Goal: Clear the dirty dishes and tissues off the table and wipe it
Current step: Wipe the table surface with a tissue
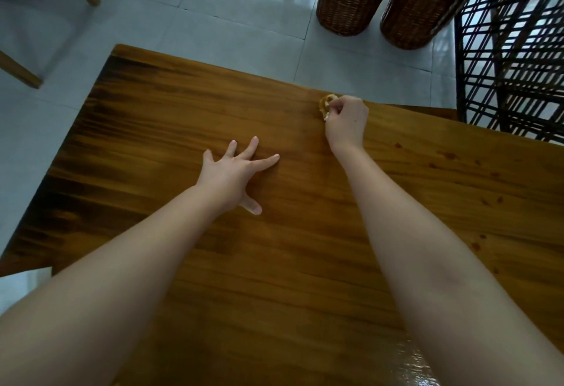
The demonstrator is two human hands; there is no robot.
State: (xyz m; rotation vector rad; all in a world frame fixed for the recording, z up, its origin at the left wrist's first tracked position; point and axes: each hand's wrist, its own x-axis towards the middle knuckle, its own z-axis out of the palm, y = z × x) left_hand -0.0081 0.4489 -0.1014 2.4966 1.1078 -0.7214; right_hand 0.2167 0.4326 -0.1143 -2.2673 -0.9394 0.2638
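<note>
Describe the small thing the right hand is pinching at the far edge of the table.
The small scrap is yellowish-tan with pale, whitish patches, crumpled and irregular, possibly a soiled tissue or a bit of food; blur prevents telling which. It lies at the far edge of the wooden table, partly hidden by the right hand, whose fingertips are closed on its near side. It appears to rest on the tabletop. Nothing else touches it.

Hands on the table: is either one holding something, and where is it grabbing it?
The right hand pinches a small crumpled tissue, stained yellowish, by its near edge at the table's far side. The left hand lies flat and open, holding nothing.
</note>
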